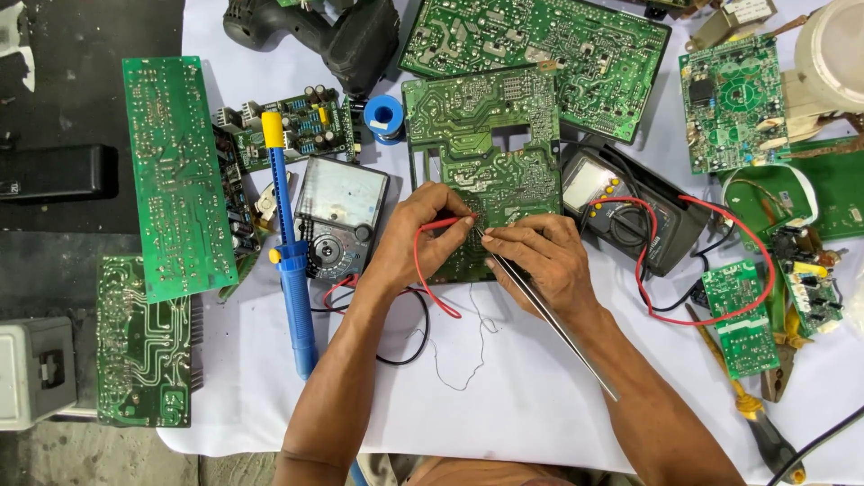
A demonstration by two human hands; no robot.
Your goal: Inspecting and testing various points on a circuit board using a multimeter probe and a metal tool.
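White-clothed bench (540, 396): left hand (418, 238) pinches a red wire (423, 270); at 3 o'clock, right hand (540, 256) fingers grip tweezers (549, 315) over the board (481, 162).

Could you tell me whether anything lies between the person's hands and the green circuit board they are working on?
Nothing visible does: the left hand, holding a red wire, and the right hand, holding tweezers, already rest on the board.

Bare white cloth (504, 378) lies below the fingers (468, 220). Left: analog meter (340, 216). Right: digital multimeter (621, 211) and red lead (720, 315) obstruct.
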